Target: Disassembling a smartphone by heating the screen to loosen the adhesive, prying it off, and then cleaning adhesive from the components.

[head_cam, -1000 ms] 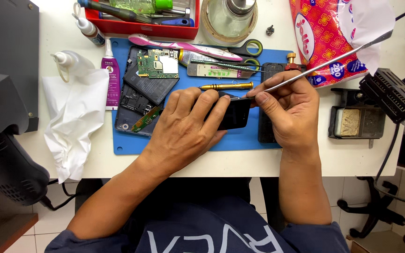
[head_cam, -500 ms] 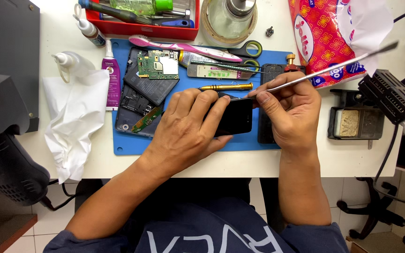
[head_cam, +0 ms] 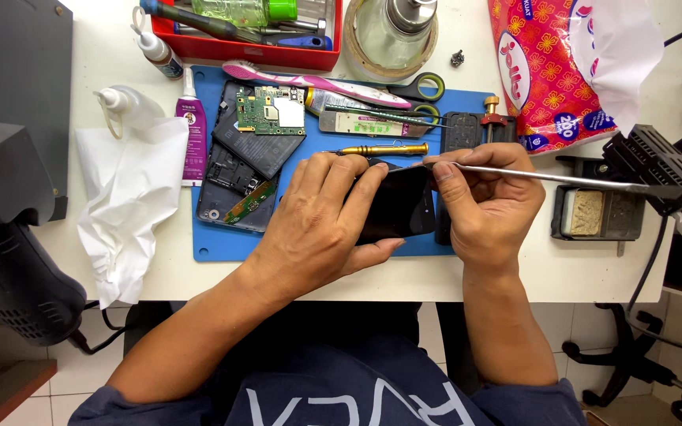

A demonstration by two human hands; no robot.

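My left hand [head_cam: 321, 225] lies over a black phone screen [head_cam: 395, 203] on the blue work mat [head_cam: 215, 244], its fingers pressing the glass from the left. My right hand [head_cam: 489, 203] pinches a long thin metal pry tool [head_cam: 562, 180] whose tip meets the screen's top edge; the shaft runs off to the right. A gold-handled screwdriver [head_cam: 384, 149] lies just beyond my fingers. Further left on the mat are an opened phone body [head_cam: 234, 185] and a green circuit board [head_cam: 271, 110].
A crumpled white tissue [head_cam: 128, 205] and a purple glue tube [head_cam: 192, 130] lie at the left. A pink toothbrush [head_cam: 317, 81], scissors [head_cam: 428, 87], a red tray [head_cam: 262, 47] and a tape roll [head_cam: 392, 39] sit behind. A dark heat gun [head_cam: 5, 244] stands far left.
The pry tool has swung down from a steep slant to nearly level. My right hand's fingertips have shifted onto the screen's top edge. My left hand stays on the screen.
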